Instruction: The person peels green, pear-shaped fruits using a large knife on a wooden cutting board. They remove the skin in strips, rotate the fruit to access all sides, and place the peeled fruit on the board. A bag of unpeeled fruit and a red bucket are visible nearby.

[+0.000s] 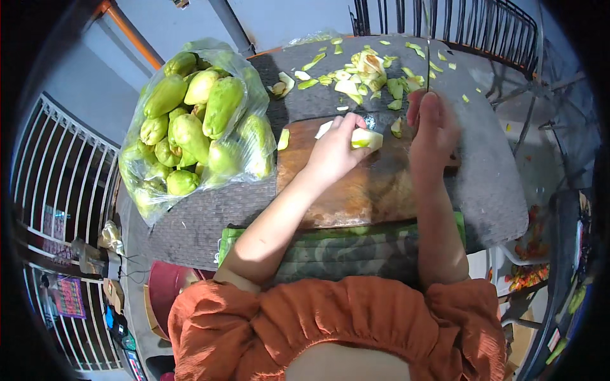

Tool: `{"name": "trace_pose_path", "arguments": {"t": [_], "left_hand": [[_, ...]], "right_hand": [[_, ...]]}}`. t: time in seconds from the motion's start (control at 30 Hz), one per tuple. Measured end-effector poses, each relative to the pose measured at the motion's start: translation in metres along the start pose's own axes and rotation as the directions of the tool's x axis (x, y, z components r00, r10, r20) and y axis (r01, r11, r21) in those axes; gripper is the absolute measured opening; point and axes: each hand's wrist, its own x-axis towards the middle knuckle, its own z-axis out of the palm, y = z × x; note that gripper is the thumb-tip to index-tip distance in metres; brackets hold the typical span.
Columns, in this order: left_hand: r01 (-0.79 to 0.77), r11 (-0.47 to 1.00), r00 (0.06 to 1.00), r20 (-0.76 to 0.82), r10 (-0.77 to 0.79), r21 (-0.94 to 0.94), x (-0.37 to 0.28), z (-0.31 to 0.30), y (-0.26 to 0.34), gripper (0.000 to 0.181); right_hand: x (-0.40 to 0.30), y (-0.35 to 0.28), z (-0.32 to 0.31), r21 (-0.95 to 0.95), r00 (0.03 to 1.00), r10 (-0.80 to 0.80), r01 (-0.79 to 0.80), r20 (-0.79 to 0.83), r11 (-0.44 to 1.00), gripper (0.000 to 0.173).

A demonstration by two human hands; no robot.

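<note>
My left hand [339, 145] grips a pale peeled piece of chayote [367, 139] over the wooden cutting board [329, 200]; a bit of green skin shows on it. To the right, my right hand [434, 119] is closed on the handle of a knife [428, 62], whose thin blade stands up, seen edge-on. A small peel piece [396, 127] lies on the board between the hands. Beyond the board, green peels and pale scraps [367, 76] are heaped and scattered. Several whole green chayotes [190, 135] fill a clear plastic bag [259, 105] on the left.
The grey woven-patterned table [205, 243] carries everything. A green-edged camouflage cloth [333, 257] lies between the board and my body. A black metal rack [495, 33] stands behind the table, a white barred grille [62, 181] at left, and a dark red container [164, 290] at lower left.
</note>
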Motion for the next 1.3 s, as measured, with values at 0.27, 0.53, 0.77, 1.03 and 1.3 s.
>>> {"name": "trace_pose_path", "arguments": {"t": [0.27, 0.53, 0.77, 1.03, 1.3], "left_hand": [[0.154, 0.610, 0.963, -0.019, -0.268, -0.777, -0.019, -0.047, -0.029, 0.043], [0.010, 0.245, 0.912, -0.092, -0.401, -0.969, -0.036, -0.066, -0.047, 0.044], [-0.014, 0.584, 0.936, -0.216, -0.277, -0.811, -0.040, -0.072, -0.046, 0.048], [0.069, 0.505, 0.962, -0.077, -0.263, -0.861, -0.042, -0.082, -0.044, 0.034], [0.119, 0.274, 0.937, 0.016, -0.350, -0.954, -0.039, -0.076, -0.068, 0.021]], "right_hand": [[-0.006, 0.005, 0.009, -0.100, 0.987, 0.083, -0.070, 0.139, 0.993, 0.034], [-0.024, 0.010, 0.022, -0.247, 0.938, 0.194, -0.123, 0.287, 0.961, 0.032], [-0.032, 0.003, 0.029, -0.292, 0.916, 0.192, -0.087, 0.352, 0.953, 0.029], [-0.033, 0.004, 0.029, -0.235, 0.910, 0.197, -0.115, 0.364, 0.965, 0.029], [-0.033, 0.009, 0.028, -0.156, 0.893, 0.219, -0.170, 0.394, 0.973, 0.032]]}}
